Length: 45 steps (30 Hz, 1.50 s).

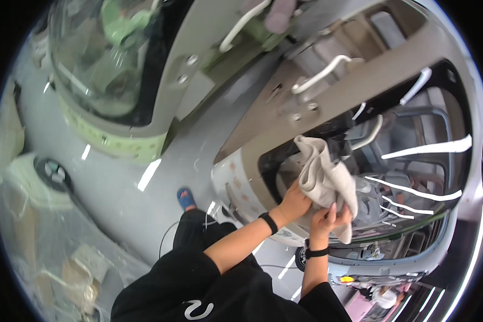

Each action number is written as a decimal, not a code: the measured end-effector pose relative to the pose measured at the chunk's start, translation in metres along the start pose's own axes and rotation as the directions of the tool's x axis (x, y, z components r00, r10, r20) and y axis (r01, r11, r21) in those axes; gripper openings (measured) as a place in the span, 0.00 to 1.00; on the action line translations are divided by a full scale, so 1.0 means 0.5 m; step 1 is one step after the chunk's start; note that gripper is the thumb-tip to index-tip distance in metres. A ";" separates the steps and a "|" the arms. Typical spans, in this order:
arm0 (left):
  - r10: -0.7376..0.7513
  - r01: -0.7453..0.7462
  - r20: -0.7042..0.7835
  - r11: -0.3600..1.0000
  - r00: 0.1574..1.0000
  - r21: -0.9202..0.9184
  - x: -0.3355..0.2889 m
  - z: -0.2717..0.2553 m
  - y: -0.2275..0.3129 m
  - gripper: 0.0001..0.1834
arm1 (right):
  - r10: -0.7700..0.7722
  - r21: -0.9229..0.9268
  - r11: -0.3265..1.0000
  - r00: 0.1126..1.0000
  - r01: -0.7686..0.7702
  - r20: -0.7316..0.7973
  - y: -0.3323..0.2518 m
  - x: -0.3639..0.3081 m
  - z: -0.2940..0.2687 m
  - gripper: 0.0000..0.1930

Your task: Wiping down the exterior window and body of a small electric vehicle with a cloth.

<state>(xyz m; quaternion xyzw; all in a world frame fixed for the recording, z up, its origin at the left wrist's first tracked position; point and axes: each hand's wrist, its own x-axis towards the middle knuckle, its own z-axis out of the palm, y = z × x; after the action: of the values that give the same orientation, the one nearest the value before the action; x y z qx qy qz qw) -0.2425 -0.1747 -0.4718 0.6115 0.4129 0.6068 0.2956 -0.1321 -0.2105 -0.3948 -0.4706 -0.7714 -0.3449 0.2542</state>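
A beige folded cloth (327, 177) is bunched in front of the dark, glossy windshield (408, 155) of a small vehicle. My left hand (295, 202) grips the cloth's near-left edge, its fingertips partly hidden by the folds. Closed on the lower part of the same cloth, my right hand (333, 219) has its thumb on top. Black bands circle both wrists. Whether the cloth touches the glass I cannot tell.
The small vehicle's beige frame (300, 110) carries a white grab handle (324, 74). At upper left stands a similar light-green vehicle (112, 142). Plastic-wrapped goods (64, 257) lie at lower left. A thin cable (163, 239) crosses the grey floor. Another person (383, 298) is at far lower right.
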 end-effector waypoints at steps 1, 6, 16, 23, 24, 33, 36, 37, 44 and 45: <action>0.019 -0.018 -0.060 1.000 0.998 0.007 0.024 -0.009 0.022 0.27 | 0.064 -0.016 0.998 0.998 -0.065 -0.026 0.000 -0.016 -0.006 0.30; 0.374 -0.367 -0.012 0.914 0.927 0.176 0.166 -0.036 0.101 0.27 | 0.305 -0.096 0.946 0.950 -0.310 -0.066 0.053 0.001 -0.027 0.26; 0.827 -0.811 0.060 0.530 0.558 0.248 0.701 0.020 0.385 0.24 | 0.323 -0.180 0.899 0.882 -0.399 -0.343 0.281 0.470 -0.110 0.27; 0.891 -0.868 0.009 0.439 0.453 0.231 0.913 -0.016 0.421 0.24 | 0.299 -0.315 0.833 0.850 -0.455 -0.434 0.319 0.672 -0.079 0.25; 0.889 -0.874 0.032 0.441 0.456 0.204 0.926 -0.019 0.426 0.24 | 0.276 -0.335 0.829 0.849 -0.448 -0.452 0.330 0.689 -0.079 0.24; 0.892 -0.838 -0.093 0.449 0.443 0.312 0.909 -0.047 0.365 0.24 | 0.237 -0.323 0.862 0.874 -0.391 -0.425 0.305 0.713 -0.044 0.26; 0.846 -0.787 -0.037 0.511 0.532 0.345 0.859 -0.063 0.345 0.26 | 0.227 -0.280 0.895 0.895 -0.347 -0.385 0.281 0.699 -0.070 0.27; 0.818 -0.763 0.004 0.535 0.575 0.363 0.843 -0.079 0.333 0.26 | 0.192 -0.254 0.916 0.897 -0.309 -0.399 0.260 0.703 -0.075 0.27; 0.699 -0.654 0.175 0.508 0.694 0.561 0.712 -0.180 0.170 0.23 | 0.209 -0.090 0.968 0.954 -0.233 -0.216 0.159 0.592 0.000 0.29; 0.728 -0.670 0.164 0.487 0.666 0.560 0.699 -0.183 0.166 0.23 | 0.191 -0.094 0.973 0.963 -0.211 -0.188 0.148 0.582 -0.007 0.29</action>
<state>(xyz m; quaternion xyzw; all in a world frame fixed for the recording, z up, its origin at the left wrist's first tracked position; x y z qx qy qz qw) -0.3478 0.0744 -0.2179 0.7549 0.3049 0.5465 -0.1963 -0.1899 -0.0295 -0.1623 -0.5273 -0.6731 -0.4009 0.3288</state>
